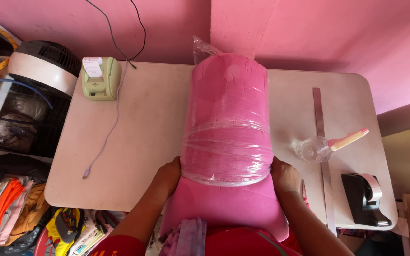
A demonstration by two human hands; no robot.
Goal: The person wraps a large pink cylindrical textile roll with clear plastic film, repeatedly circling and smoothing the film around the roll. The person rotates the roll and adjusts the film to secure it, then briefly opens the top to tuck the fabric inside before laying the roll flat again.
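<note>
Both fingers (179,163) hidden behind bundle (226,123)
</note>
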